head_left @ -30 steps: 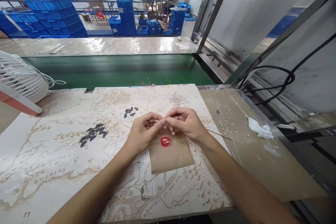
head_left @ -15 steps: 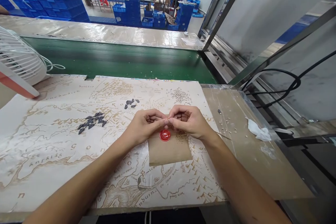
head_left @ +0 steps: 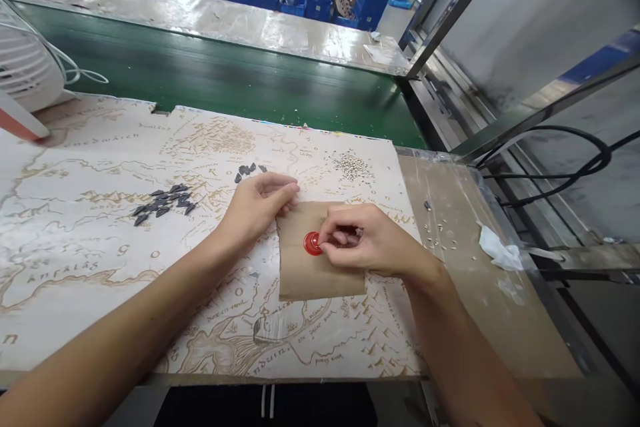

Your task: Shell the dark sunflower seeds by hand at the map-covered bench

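A small red round dish [head_left: 311,244] sits on a square of brown cardboard [head_left: 320,283]. My right hand [head_left: 367,237] is closed in a pinch, its fingertips at the dish's right rim; whatever is between them is too small or hidden to name. Just off the cardboard's upper left corner, my left hand [head_left: 257,207] has its fingers curled and thumb pressed to the index finger, and I cannot make out what is in it. Dark grey pointed pieces [head_left: 247,172] lie behind my left hand, partly covered by it. More dark pieces [head_left: 165,203] form a group farther left.
Tiny pale bits [head_left: 353,165] are scattered on the map-printed sheet [head_left: 100,320]. A white fan [head_left: 30,60] stands at the left. Crumpled tissue [head_left: 500,248] lies at the right, near black cables [head_left: 565,177]. A green belt [head_left: 240,77] runs behind.
My hands, pinched together above the red dish before, have parted. The left moved left and up; the right came down to the dish's rim. The view has tilted downward.
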Available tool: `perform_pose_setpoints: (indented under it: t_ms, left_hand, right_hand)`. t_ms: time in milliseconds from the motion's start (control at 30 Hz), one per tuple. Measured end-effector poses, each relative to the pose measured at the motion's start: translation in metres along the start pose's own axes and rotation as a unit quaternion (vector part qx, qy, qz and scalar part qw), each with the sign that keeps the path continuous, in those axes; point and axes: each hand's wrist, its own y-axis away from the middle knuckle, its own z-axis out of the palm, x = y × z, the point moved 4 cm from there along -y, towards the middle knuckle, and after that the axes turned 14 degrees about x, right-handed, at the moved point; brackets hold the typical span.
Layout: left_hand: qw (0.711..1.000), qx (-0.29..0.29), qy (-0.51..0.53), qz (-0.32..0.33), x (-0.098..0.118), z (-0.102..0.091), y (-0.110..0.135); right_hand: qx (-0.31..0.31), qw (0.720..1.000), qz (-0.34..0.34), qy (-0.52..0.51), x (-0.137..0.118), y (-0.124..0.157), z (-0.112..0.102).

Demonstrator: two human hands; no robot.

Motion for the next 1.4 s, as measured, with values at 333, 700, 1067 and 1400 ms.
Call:
perform_pose_setpoints:
  t_ms: [333,700,1067,1400]
  left_hand:
    - [0.987,0.028,0.114,-0.107,0.006,0.004,0.005]
    - [0.988,-0.009,0.105,-0.117,0.003,0.004,0.007]
    - [0.999,-0.018,-0.026,-0.039,0.007,-0.001,0.005]
    - [0.828,-0.146,-0.374,0.392,0.011,-0.001,0.005]
  right_hand:
    - [0.011,0.999,-0.02,0.032,-0.002,0.001,-0.002]
    - [0.153,0.988,0.01,0.029,0.009,-0.008,-0.019]
    - [0.151,0.985,0.052,0.069,0.031,-0.015,-0.011]
    - [0.186,0.98,0.07,0.029,0.036,-0.015,-0.015]
